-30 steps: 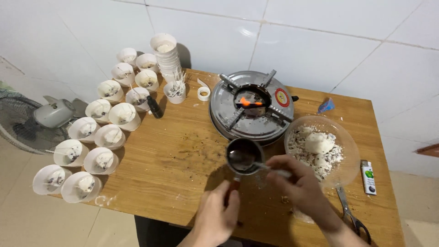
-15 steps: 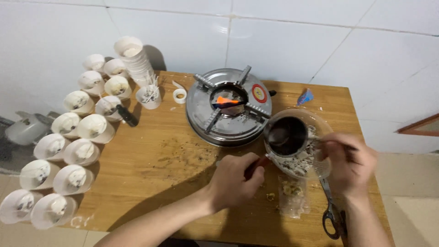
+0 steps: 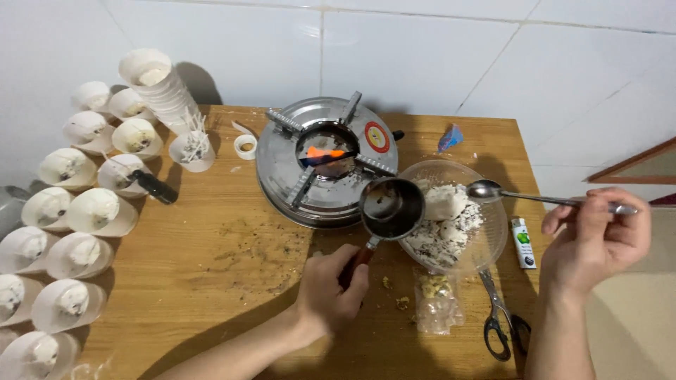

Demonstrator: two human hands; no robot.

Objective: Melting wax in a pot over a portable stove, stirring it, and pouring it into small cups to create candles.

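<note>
White tiles back a wooden tabletop point(image 3: 211, 267) with a round steel burner point(image 3: 324, 165) alight at centre. Right of it, a clear bowl point(image 3: 493, 243) holds white wax lumps. Left hand point(image 3: 327, 292) fingers clamp the small dark pot point(image 3: 391, 207)'s handle; right hand point(image 3: 598, 243) fingers pinch a metal spoon point(image 3: 493, 191), seemingly mid-scooping. Wax-filled white cups point(image 3: 91, 211) line the left edge

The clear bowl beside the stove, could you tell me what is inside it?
The clear bowl holds white lumps and speckled white crumbs. The small metal pot, held over its left rim, covers part of them.
</note>
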